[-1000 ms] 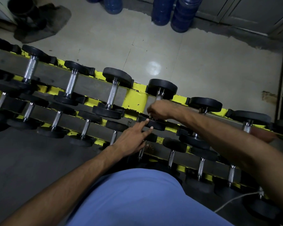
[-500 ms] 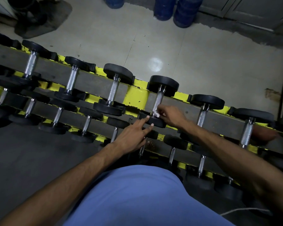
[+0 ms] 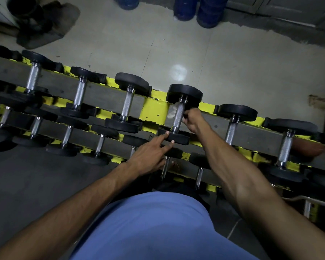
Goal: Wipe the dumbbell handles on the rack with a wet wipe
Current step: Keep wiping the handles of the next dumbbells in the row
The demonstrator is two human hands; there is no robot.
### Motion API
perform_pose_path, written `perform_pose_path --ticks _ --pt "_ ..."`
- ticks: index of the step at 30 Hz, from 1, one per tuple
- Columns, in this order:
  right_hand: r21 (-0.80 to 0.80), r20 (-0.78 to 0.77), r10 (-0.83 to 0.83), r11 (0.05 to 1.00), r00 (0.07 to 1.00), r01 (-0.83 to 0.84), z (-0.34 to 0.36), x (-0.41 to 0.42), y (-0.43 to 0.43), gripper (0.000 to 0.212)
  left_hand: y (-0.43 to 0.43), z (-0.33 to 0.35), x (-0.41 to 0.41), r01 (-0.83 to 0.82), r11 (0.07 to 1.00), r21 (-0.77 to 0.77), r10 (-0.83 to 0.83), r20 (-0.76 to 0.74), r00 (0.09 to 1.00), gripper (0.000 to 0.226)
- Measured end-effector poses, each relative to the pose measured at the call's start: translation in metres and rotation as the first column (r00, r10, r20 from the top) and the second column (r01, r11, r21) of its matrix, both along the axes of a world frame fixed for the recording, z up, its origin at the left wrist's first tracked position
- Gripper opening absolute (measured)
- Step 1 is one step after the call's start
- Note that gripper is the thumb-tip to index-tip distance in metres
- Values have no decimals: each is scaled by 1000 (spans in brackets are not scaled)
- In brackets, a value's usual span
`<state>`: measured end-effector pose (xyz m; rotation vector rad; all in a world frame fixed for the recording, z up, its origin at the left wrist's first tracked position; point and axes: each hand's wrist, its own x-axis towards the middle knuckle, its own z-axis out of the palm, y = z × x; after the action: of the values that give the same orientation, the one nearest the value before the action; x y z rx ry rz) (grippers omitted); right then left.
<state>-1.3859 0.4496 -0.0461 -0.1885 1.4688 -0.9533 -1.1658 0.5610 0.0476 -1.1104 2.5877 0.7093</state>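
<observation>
I have the right hand [image 3: 193,121] against the right side of the knurled steel handle [image 3: 177,117] of the black-ended dumbbell, midway along the yellow-and-grey steel rack [image 3: 155,109]. Its fingers curl in towards the bar, presumably to drag a wipe along the knurling. I cannot tell whether they pinch anything, because the fingertips are tucked out of sight. A pale smudge [image 3: 171,114] just left of the handle may be the white wet wipe (or worn paint; the light is poor). The left hand [image 3: 148,156] lies just below the handle, fingers straight and slightly spread. Two fingertips press the dumbbell's near black end plate [image 3: 178,138], I judge to stop it rolling in its cradle. Far right of the handle the row of dumbbells runs off the frame. Below the handle, the wearer's blue shirt [image 3: 148,222] covers the rack's lowest part.
</observation>
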Motion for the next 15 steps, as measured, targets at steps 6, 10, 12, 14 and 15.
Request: perform_pose_path --ticks 6,10,12,14,15 --pt "-53 -289 -113 993 951 103 -1 6 -12 27 1 -3 0 -7 1000 2 7 -4 1000 76" --pt "-202 -826 -42 953 561 -226 0 12 21 7 1 -3 0 -8 1000 4 8 -10 1000 76" --pt "-199 -935 -42 885 352 -421 8 12 33 7 -1 -1 0 0 1000 8 0 -5 1000 75" --pt "-90 -993 -23 787 116 -610 13 7 38 8 -3 1 0 12 1000 8 -12 3 1000 74" --pt "-37 -999 -30 730 23 -682 16 2 37 11 -4 2 0 19 1000 6 -19 7 1000 73"
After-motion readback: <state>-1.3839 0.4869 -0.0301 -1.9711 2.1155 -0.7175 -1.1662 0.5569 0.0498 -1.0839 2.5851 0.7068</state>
